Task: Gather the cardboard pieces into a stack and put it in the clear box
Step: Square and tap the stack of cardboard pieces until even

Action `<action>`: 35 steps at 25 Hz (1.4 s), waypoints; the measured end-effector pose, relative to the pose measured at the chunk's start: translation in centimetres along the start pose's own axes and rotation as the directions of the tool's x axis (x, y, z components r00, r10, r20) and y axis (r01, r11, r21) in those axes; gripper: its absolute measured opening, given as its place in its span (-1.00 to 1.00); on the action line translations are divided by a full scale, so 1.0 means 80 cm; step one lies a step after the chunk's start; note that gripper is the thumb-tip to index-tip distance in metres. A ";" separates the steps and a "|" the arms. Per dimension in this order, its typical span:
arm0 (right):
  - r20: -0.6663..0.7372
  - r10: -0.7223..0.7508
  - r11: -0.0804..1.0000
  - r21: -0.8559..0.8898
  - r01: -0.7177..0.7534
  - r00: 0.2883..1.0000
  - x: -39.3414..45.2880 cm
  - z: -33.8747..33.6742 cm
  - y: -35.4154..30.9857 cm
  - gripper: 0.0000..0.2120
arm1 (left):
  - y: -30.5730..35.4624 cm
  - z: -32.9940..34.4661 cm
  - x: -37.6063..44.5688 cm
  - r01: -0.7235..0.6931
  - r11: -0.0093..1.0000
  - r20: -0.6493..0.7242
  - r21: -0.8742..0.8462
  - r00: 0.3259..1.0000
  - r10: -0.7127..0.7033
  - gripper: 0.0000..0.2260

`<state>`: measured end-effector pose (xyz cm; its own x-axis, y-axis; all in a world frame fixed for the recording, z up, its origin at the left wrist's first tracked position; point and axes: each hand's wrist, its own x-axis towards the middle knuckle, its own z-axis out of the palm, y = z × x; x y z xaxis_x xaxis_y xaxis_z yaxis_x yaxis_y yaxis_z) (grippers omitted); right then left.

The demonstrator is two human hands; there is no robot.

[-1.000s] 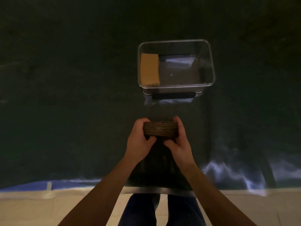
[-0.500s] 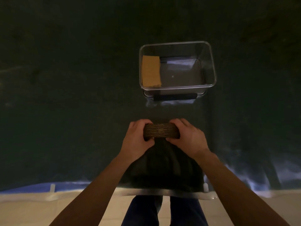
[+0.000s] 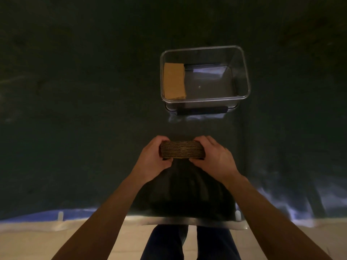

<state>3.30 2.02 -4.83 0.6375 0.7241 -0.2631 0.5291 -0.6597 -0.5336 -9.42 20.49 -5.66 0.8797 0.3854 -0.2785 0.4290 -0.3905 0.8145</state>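
Both hands, left hand [image 3: 152, 160] and right hand [image 3: 216, 158], kept a closed grip on the cardboard stack [image 3: 181, 149] above the dark worktop [image 3: 75, 128]. Beyond it, nothing between, stood the clear box [image 3: 244, 72], another cardboard piece [image 3: 174, 81] at its left wall.

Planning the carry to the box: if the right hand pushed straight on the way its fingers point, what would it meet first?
The right hand points left, so first the cardboard stack it grips, then the left hand.
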 end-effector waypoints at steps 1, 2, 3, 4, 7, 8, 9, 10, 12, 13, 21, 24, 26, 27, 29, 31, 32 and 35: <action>-0.010 -0.012 1.000 0.003 0.012 1.000 0.000 -0.001 0.000 -0.50 | 0.000 -0.001 0.001 -0.008 1.000 -0.009 0.002 1.000 0.008 -0.52; -0.029 -0.030 1.000 0.001 0.030 0.999 -0.002 -0.004 0.001 -0.50 | 0.001 -0.004 0.001 -0.020 1.000 -0.016 0.004 1.000 0.020 -0.49; -0.053 -0.051 0.999 -0.001 0.051 0.997 -0.004 -0.007 0.001 -0.50 | 0.001 -0.007 0.000 -0.027 1.000 -0.019 0.003 0.999 0.027 -0.47; -0.073 -0.068 0.998 -0.001 0.068 0.995 -0.006 -0.009 0.001 -0.50 | 0.001 -0.010 -0.001 -0.032 0.999 -0.021 -0.002 0.999 0.032 -0.45; -0.068 -0.008 0.992 0.123 0.017 0.998 -0.009 -0.009 0.004 -0.46 | -0.003 -0.009 -0.005 -0.011 1.000 -0.009 -0.028 1.000 0.011 -0.45; -0.043 0.039 0.983 0.183 -0.030 0.998 -0.008 -0.007 0.006 -0.46 | -0.005 -0.006 -0.005 0.016 0.999 0.000 -0.039 1.000 -0.016 -0.47; -0.020 0.076 0.974 0.217 -0.070 0.997 -0.006 -0.005 0.008 -0.48 | -0.006 -0.004 -0.004 0.044 0.998 0.007 -0.047 0.999 -0.044 -0.49; -0.009 0.092 0.971 0.222 -0.088 0.996 -0.005 -0.003 0.010 -0.50 | -0.007 -0.003 -0.003 0.063 0.997 0.009 -0.050 0.998 -0.063 -0.50; -0.011 0.076 0.977 0.200 -0.073 0.997 -0.004 -0.001 0.012 -0.52 | -0.008 -0.006 -0.001 0.069 0.997 -0.004 -0.044 0.998 -0.069 -0.48; -0.026 0.059 0.981 0.187 -0.053 0.998 -0.005 -0.002 0.012 -0.52 | -0.008 -0.008 -0.001 0.059 0.998 -0.014 -0.038 0.998 -0.059 -0.47; 0.020 0.067 0.994 0.080 -0.068 0.998 0.000 0.000 0.006 -0.46 | -0.011 -0.010 -0.002 0.051 0.998 -0.023 -0.020 0.998 -0.052 -0.51; -0.020 0.036 0.998 0.061 -0.035 0.999 0.000 -0.003 0.005 -0.46 | -0.009 -0.014 -0.001 0.024 0.999 -0.040 -0.024 0.999 -0.025 -0.50; -0.079 0.000 0.999 0.054 0.004 0.997 -0.002 -0.007 0.006 -0.46 | -0.009 -0.022 -0.001 -0.003 0.999 -0.050 -0.041 0.999 0.001 -0.44; -0.086 -0.004 0.999 0.046 0.008 0.996 -0.003 -0.008 0.006 -0.46 | -0.010 -0.024 -0.002 -0.009 0.999 -0.051 -0.048 0.999 0.007 -0.42; -0.039 0.030 0.999 0.029 -0.029 0.999 -0.001 -0.005 0.006 -0.45 | -0.012 -0.021 -0.003 -0.009 1.000 -0.028 -0.023 1.000 0.008 -0.45; 0.006 0.073 0.997 -0.003 -0.073 0.997 0.000 0.002 0.005 -0.47 | -0.015 -0.011 -0.003 -0.003 0.997 -0.010 0.081 1.000 0.004 -0.54; 0.004 0.076 0.997 -0.020 -0.076 0.997 0.002 0.005 0.006 -0.48 | -0.017 -0.007 -0.002 0.005 0.993 -0.014 0.116 1.000 -0.004 -0.56; 0.007 0.076 0.997 -0.028 -0.076 0.997 0.005 0.006 0.005 -0.46 | -0.020 -0.006 0.002 0.028 0.993 -0.014 0.116 1.000 -0.026 -0.56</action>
<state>3.47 2.16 -5.53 0.6720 0.6730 -0.3090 0.4944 -0.7184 -0.4894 -10.02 21.55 -6.77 0.8652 0.4069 -0.2930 0.4742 -0.4736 0.7422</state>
